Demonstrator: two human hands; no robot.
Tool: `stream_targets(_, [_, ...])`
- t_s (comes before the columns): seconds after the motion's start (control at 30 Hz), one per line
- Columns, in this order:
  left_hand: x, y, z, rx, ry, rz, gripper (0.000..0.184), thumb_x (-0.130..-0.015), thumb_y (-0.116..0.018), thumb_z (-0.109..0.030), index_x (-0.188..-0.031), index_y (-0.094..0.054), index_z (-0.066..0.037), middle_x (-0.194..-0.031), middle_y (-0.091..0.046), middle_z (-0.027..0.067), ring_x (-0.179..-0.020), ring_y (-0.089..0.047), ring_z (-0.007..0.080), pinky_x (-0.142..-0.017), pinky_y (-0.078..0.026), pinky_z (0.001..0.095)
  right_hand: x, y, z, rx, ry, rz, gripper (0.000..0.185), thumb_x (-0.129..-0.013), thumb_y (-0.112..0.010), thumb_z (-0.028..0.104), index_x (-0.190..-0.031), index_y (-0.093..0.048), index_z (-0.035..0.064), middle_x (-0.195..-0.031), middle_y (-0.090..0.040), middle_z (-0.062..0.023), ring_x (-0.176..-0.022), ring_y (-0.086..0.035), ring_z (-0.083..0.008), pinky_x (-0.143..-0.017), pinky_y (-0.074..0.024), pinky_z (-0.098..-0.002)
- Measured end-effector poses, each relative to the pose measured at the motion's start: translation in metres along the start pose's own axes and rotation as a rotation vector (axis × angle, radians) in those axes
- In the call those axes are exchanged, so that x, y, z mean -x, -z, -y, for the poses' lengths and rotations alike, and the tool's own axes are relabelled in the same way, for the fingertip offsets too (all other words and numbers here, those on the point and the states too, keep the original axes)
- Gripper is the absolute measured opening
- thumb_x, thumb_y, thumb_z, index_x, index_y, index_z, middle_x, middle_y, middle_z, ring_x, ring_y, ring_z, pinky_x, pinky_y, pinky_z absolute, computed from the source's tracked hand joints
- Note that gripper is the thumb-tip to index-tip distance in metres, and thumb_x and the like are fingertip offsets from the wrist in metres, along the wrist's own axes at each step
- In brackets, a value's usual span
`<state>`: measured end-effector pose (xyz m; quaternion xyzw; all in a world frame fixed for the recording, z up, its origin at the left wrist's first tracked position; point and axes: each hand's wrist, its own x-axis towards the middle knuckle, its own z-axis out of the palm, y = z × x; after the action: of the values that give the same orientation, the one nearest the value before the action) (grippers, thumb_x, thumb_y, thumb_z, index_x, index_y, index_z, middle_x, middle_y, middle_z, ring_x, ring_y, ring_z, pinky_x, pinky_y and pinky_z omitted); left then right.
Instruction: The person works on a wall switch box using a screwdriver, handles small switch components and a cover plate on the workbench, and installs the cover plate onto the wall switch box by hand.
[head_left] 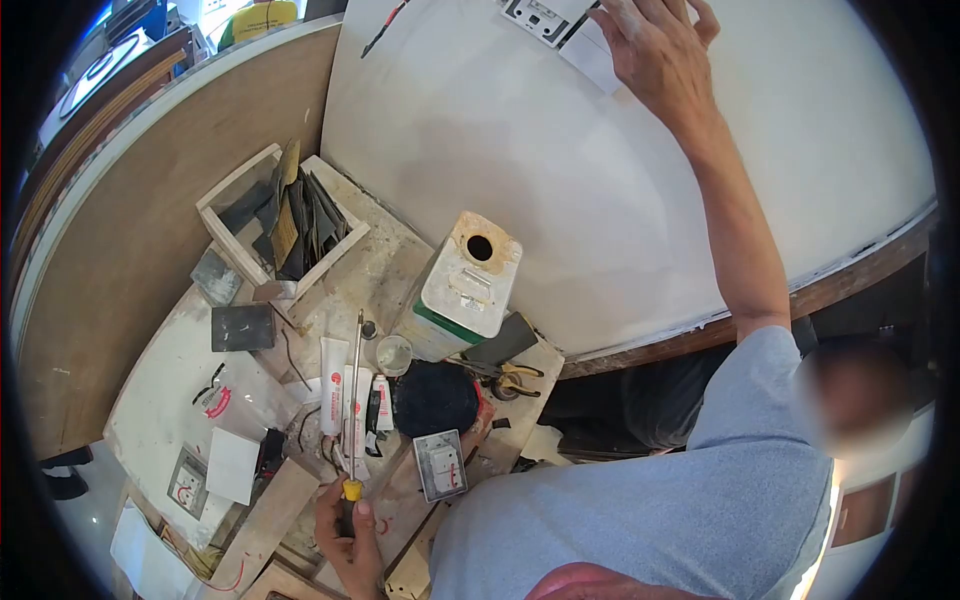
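a heathered grey-blue top (610, 505) with a short, loose sleeve (748, 388) leaves the forearm (738, 215) bare.

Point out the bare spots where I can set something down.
Try the bench between the wooden box and metal tin, or the white board left of the clear bag. It is crowded from the tubes across to the round black object and yellow-handled pliers.

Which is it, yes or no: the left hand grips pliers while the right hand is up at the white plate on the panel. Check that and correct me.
No, not pliers: the head view shows the left hand gripping a long-shafted screwdriver. The right hand is indeed up at the white plate on the panel.
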<state>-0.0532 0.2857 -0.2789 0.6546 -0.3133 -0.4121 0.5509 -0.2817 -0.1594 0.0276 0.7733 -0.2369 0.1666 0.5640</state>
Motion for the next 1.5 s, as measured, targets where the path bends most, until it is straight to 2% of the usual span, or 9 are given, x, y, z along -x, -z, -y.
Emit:
stream_targets(0.03, [0.002,0.000,-0.001,-0.003,0.005,-0.005,0.037,-0.105,-0.065,-0.020,-0.132,-0.060,0.004,-0.104,-0.062,0.0040,-0.093,-0.056,0.0113,-0.087,-0.045,0.0258,-0.003,-0.005,-0.001,-0.005,-0.008,0.031,0.026,-0.098,-0.070,0.015,-0.124,-0.069,0.0103,-0.121,-0.067,-0.0063,-0.131,-0.053,-0.0259,-0.117,-0.0259,-0.0556])
stream_targets(0.27, [0.021,-0.001,0.027,0.128,0.145,-0.155,0.039,-0.104,-0.067,-0.017,-0.135,-0.058,0.006,-0.120,-0.067,0.0124,-0.106,-0.062,0.0159,-0.095,-0.049,0.0298,-0.015,-0.005,-0.015,-0.047,-0.117,-0.051,0.021,-0.098,-0.070,0.015,-0.118,-0.072,0.0094,-0.120,-0.070,-0.0071,-0.129,-0.056,-0.0258,-0.113,-0.0313,-0.0542])
stream_targets(0.43, [0.043,-0.004,0.040,0.039,0.098,-0.187,0.042,-0.106,-0.066,-0.020,-0.139,-0.057,0.005,-0.128,-0.067,0.0130,-0.106,-0.063,0.0159,-0.092,-0.051,0.0301,0.033,0.026,0.026,-0.480,-0.187,0.092,0.014,-0.096,-0.072,0.015,-0.105,-0.076,0.0054,-0.104,-0.074,-0.0085,-0.114,-0.064,-0.0254,-0.104,-0.0404,-0.0460])
stream_targets(0.57, [0.067,-0.012,0.033,-0.083,0.135,-0.306,0.042,-0.106,-0.067,-0.022,-0.138,-0.060,0.003,-0.119,-0.069,0.0101,-0.098,-0.061,0.0108,-0.079,-0.050,0.0247,0.111,0.050,0.100,-0.767,-0.135,-0.140,0.029,-0.086,-0.079,-0.008,-0.111,-0.072,0.0055,-0.096,-0.077,-0.0069,-0.083,-0.073,-0.0240,-0.076,-0.0568,-0.0329])
stream_targets(0.7, [0.096,-0.013,0.034,-0.213,0.238,-0.373,0.042,-0.106,-0.068,-0.023,-0.137,-0.062,0.004,-0.107,-0.071,0.0089,-0.093,-0.058,0.0099,-0.078,-0.048,0.0236,0.210,0.090,0.189,-1.150,-0.357,0.032,0.030,-0.084,-0.077,-0.010,-0.109,-0.074,0.0053,-0.095,-0.075,-0.0094,-0.084,-0.070,-0.0251,-0.076,-0.0546,-0.0360])
stream_targets(0.87, [0.123,-0.013,0.056,-0.328,0.182,-0.431,0.044,-0.104,-0.070,-0.024,-0.137,-0.064,0.005,-0.115,-0.074,0.0162,-0.104,-0.067,0.0171,-0.088,-0.052,0.0292,0.267,0.153,0.266,-1.436,-0.544,0.254,0.031,-0.085,-0.076,-0.011,-0.113,-0.073,0.0034,-0.094,-0.072,-0.0122,-0.080,-0.068,-0.0294,-0.076,-0.0548,-0.0374])
stream_targets(1.03, [0.139,-0.016,0.057,-0.301,0.221,-0.392,0.041,-0.107,-0.064,-0.016,-0.144,-0.059,0.002,-0.134,-0.068,0.0101,-0.115,-0.062,0.0131,-0.100,-0.048,0.0284,0.287,0.185,0.304,-1.629,-0.357,0.316,0.026,-0.089,-0.075,-0.003,-0.114,-0.071,0.0016,-0.098,-0.072,-0.0140,-0.088,-0.069,-0.0316,-0.080,-0.0541,-0.0417])
stream_targets(1.3, [0.155,-0.033,0.048,-0.294,0.190,-0.364,0.041,-0.105,-0.067,-0.020,-0.138,-0.063,0.004,-0.106,-0.070,0.0113,-0.088,-0.058,0.0118,-0.079,-0.049,0.0274,0.298,0.193,0.327,-1.734,-0.223,0.426,0.034,-0.087,-0.068,-0.002,-0.121,-0.069,0.0041,-0.106,-0.068,-0.0168,-0.102,-0.066,-0.0368,-0.089,-0.0535,-0.0463])
stream_targets(1.5, [0.149,-0.044,0.057,-0.328,-0.020,-0.289,0.041,-0.104,-0.066,-0.019,-0.137,-0.062,0.004,-0.107,-0.072,0.0168,-0.088,-0.063,0.0165,-0.078,-0.052,0.0314,0.297,0.226,0.346,-1.602,-0.110,0.336,0.034,-0.089,-0.067,0.003,-0.122,-0.070,0.0041,-0.110,-0.068,-0.0170,-0.108,-0.065,-0.0370,-0.098,-0.0521,-0.0467])
